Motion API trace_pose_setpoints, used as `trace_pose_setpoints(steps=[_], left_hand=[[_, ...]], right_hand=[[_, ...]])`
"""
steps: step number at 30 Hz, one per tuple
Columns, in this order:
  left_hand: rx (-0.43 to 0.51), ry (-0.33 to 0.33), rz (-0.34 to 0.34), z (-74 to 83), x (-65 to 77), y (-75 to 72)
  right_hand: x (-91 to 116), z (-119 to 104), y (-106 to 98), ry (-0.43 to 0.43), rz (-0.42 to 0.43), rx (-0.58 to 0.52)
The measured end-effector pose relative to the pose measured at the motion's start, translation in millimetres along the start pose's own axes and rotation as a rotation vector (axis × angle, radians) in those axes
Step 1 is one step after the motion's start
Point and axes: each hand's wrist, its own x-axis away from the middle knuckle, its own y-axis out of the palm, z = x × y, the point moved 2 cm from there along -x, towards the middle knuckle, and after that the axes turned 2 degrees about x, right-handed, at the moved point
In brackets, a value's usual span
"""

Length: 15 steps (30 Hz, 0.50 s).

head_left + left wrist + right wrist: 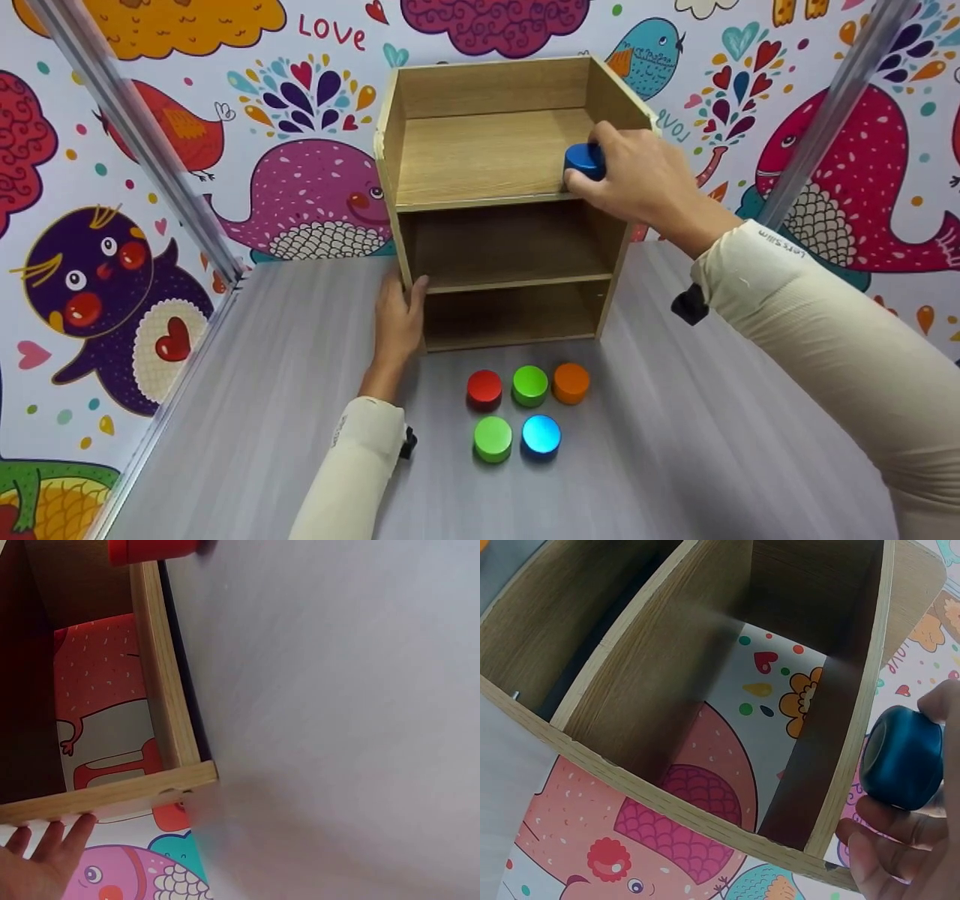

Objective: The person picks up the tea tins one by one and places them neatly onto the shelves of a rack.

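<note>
My right hand (pixel 649 176) pinches a dark blue metallic cylinder (pixel 581 161) between thumb and fingers, over the front right of the wooden shelf's top board (pixel 480 161). In the right wrist view the blue cylinder (pixel 904 757) shows its rounded side, and some fingertips lie near the board's edge. My left hand (pixel 399 319) rests on the lower left side panel of the shelf. Its straight fingers (pixel 75 840) touch the panel's outer face in the left wrist view, while the thumb lies by the front edge.
On the grey table (pixel 300 420), before the shelf, stand a red cylinder (pixel 484 390), an orange one (pixel 571 383), a lighter blue one (pixel 541 436) and two green cylinders (pixel 530 385). Cartoon-printed walls with metal posts (pixel 150 142) rise behind and beside the shelf.
</note>
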Motion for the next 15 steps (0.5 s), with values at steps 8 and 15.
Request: trace_pose_setpoints(steps=[8,15], left_hand=[[-0.007,-0.015,-0.022,0.1,-0.4,0.7],[-0.023,-0.031,-0.020,-1.4,0.1,0.5]], right_hand=[[-4.1,-3.7,2.2,0.036,-0.022,0.016],[-6.6,-6.6,4.7,0.074,-0.019,0.035]])
